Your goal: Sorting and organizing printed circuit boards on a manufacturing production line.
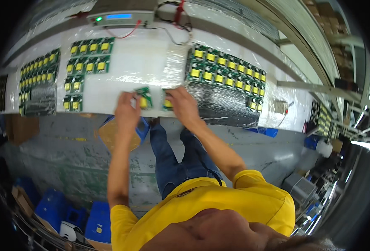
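My left hand (127, 111) grips a small green circuit board with a yellow block on it (143, 98) near the front edge of the white workbench (139, 62). My right hand (183, 103) holds a second small green board with a yellow block (167, 103) just to the right of the first. The two boards are a short gap apart. Right of my right hand lies a dark tray (226, 106) whose far part carries rows of the same boards (226, 69).
More green boards with yellow blocks lie in groups at the bench's left (86, 56) and on a dark tray at far left (38, 83). A grey instrument with a blue display (120, 17) and wires stands at the back. Blue crates (63, 209) sit on the floor.
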